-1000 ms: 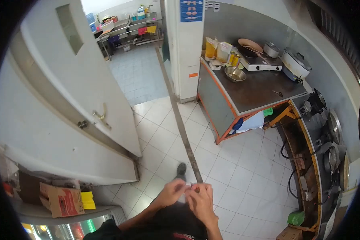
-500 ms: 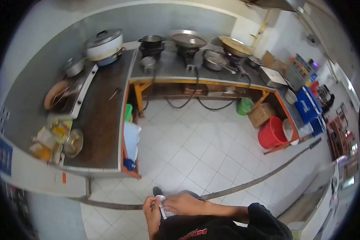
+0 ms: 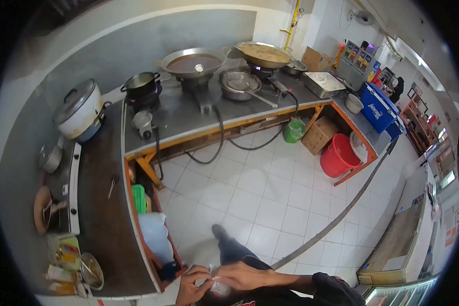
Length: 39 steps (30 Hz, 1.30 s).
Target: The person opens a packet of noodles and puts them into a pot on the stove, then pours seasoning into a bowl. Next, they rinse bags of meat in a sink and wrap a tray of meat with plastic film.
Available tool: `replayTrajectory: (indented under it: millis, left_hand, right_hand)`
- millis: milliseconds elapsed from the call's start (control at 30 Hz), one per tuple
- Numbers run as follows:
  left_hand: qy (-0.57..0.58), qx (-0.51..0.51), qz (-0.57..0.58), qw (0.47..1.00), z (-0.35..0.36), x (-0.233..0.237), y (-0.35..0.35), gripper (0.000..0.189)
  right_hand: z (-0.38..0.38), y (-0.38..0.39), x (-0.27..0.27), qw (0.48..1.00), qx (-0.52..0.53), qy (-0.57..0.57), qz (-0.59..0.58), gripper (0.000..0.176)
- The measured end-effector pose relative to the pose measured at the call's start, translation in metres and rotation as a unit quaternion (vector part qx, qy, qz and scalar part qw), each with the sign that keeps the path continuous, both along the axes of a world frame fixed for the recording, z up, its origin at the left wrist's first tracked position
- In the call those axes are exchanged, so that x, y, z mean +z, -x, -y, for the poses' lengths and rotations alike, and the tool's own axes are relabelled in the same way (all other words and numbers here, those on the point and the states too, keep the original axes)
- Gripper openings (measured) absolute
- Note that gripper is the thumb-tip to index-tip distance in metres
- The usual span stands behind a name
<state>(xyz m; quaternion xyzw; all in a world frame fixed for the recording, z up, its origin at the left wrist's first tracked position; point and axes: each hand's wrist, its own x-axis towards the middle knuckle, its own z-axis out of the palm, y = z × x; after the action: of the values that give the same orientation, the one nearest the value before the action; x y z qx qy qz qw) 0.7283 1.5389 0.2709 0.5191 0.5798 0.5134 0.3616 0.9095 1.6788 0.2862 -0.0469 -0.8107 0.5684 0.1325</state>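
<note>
At the bottom of the head view, a small whitish packet [image 3: 220, 289], crinkled and partly see-through, is held close to my body. My left hand [image 3: 193, 286] pinches its left edge with curled fingers. From the right, my right hand [image 3: 239, 276] reaches across and grips its upper part. The fingers of both hands nearly meet there and hide some of the packet, and its print and contents are too small to tell.
A wok of brown liquid [image 3: 194, 63] and a wok of yellowish food [image 3: 264, 53] sit on burners along the back counter. A rice cooker [image 3: 76, 109] stands at the left corner. A red bucket [image 3: 339, 155] and a cardboard box [image 3: 319, 135] are on the floor at right.
My view has shifted forward and to the right, towards the counters, with one leg now stepping out. Both hands stay on the packet, which now sits lower between the fingers.
</note>
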Motion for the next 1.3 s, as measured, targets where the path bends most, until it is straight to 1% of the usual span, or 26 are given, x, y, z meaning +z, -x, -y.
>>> replayTrajectory:
  millis: [67, 133, 167, 200, 267, 367, 467, 500, 533, 600, 633, 733, 767, 833, 900, 933, 967, 1033, 1067, 1100, 1133, 1167, 1200, 1233, 1267, 1300]
  left_hand:
    - [-0.014, -0.016, -0.067, 0.998, -0.04, 0.013, 0.014, 0.016]
    - [-0.005, -0.018, -0.089, 0.996, -0.071, 0.025, 0.022, 0.018]
    - [-0.008, -0.022, -0.104, 0.994, -0.086, 0.03, 0.025, 0.018]
    - [-0.015, -0.028, -0.119, 0.992, -0.102, 0.031, 0.031, 0.019]
    - [0.001, -0.04, -0.106, 0.994, -0.124, 0.021, 0.042, 0.018]
    - [0.023, -0.069, -0.07, 0.995, -0.153, 0.007, 0.064, 0.016]
    - [0.012, -0.08, -0.031, 0.996, -0.181, 0.008, 0.078, 0.015]
    - [0.025, -0.077, -0.031, 0.996, -0.192, 0.02, 0.084, 0.013]
    - [0.022, -0.068, -0.032, 0.997, -0.2, 0.016, 0.095, 0.013]
    - [0.02, -0.059, -0.03, 0.998, -0.214, 0.011, 0.121, 0.011]
    - [0.038, -0.053, -0.011, 0.998, -0.217, 0.013, 0.133, 0.011]
    - [-0.001, -0.059, -0.001, 0.998, -0.218, -0.021, 0.174, 0.025]
    - [-0.009, -0.038, 0.066, 0.997, -0.229, -0.029, 0.182, 0.037]
    - [-0.017, 0.003, 0.202, 0.979, -0.243, -0.038, 0.188, 0.06]
    - [-0.004, -0.068, 0.179, 0.981, -0.251, -0.033, 0.2, 0.077]
    - [0.001, -0.104, 0.167, 0.98, -0.257, -0.028, 0.205, 0.086]
    - [-0.004, -0.116, 0.211, 0.971, -0.262, -0.017, 0.209, 0.086]
    - [0.026, -0.089, 0.172, 0.981, -0.264, -0.026, 0.224, 0.088]
    - [0.043, -0.075, 0.151, 0.985, -0.265, -0.035, 0.233, 0.089]
    - [0.059, -0.09, 0.209, 0.972, -0.266, -0.043, 0.245, 0.1]
    - [0.049, -0.072, 0.253, 0.964, -0.262, -0.049, 0.25, 0.099]
    - [0.04, -0.053, 0.295, 0.953, -0.262, -0.039, 0.254, 0.098]
    - [0.029, -0.03, 0.338, 0.94, -0.262, -0.034, 0.256, 0.097]
    - [0.007, -0.01, 0.444, 0.896, -0.257, -0.056, 0.254, 0.087]
    - [-0.01, -0.014, 0.435, 0.9, -0.261, -0.057, 0.258, 0.087]
    - [-0.023, -0.019, 0.425, 0.904, -0.264, -0.058, 0.266, 0.086]
  right_hand:
    - [-0.045, 0.015, 0.019, 0.999, 0.019, 0.021, 0.017, 0.015]
    - [-0.082, 0.026, 0.025, 0.998, 0.049, 0.021, 0.028, 0.015]
    - [-0.101, 0.031, 0.039, 0.997, 0.061, 0.009, 0.045, 0.015]
    - [-0.119, 0.037, 0.038, 0.994, 0.086, -0.044, 0.048, 0.015]
    - [-0.148, 0.048, 0.032, 0.979, 0.134, -0.143, 0.058, 0.017]
    - [-0.182, 0.065, 0.039, 0.988, 0.15, -0.036, -0.016, 0.016]
    - [-0.199, 0.072, 0.004, 0.992, 0.125, 0.031, -0.014, 0.014]
    - [-0.202, 0.077, -0.004, 0.993, 0.103, 0.058, 0.018, 0.015]
    - [-0.207, 0.086, -0.01, 0.994, 0.079, 0.077, 0.021, 0.016]
    - [-0.21, 0.111, -0.008, 0.992, 0.022, 0.119, 0.029, 0.019]
    - [-0.213, 0.121, -0.002, 0.989, 0.001, 0.145, 0.042, 0.025]
    - [-0.224, 0.155, -0.009, 0.969, -0.055, 0.217, 0.101, 0.024]
    - [-0.238, 0.166, -0.016, 0.978, -0.032, 0.173, 0.114, 0.024]
    - [-0.246, 0.194, -0.006, 0.989, -0.04, 0.103, 0.098, 0.025]
    - [-0.255, 0.222, 0.014, 0.995, -0.027, 0.056, 0.075, 0.027]
    - [-0.26, 0.233, 0.017, 0.994, -0.009, 0.05, 0.1, 0.026]
    - [-0.264, 0.242, 0.02, 0.991, 0.011, 0.044, 0.126, 0.025]
    - [-0.273, 0.263, 0.032, 0.978, 0.058, 0.009, 0.198, 0.023]
    - [-0.269, 0.273, 0.035, 0.982, 0.035, 0.021, 0.183, 0.023]
    - [-0.264, 0.284, 0.035, 0.985, 0.012, 0.032, 0.167, 0.023]
    - [-0.26, 0.292, 0.033, 0.988, -0.012, 0.043, 0.148, 0.024]
    - [-0.25, 0.295, 0.022, 0.991, -0.069, 0.056, 0.101, 0.029]
    - [-0.241, 0.3, 0.011, 0.976, -0.108, 0.152, 0.113, 0.03]
    - [-0.237, 0.306, 0.001, 0.951, -0.142, 0.243, 0.127, 0.031]
    - [-0.233, 0.311, -0.008, 0.915, -0.176, 0.335, 0.14, 0.032]
    - [-0.233, 0.316, -0.015, 0.896, -0.163, 0.378, 0.167, 0.034]
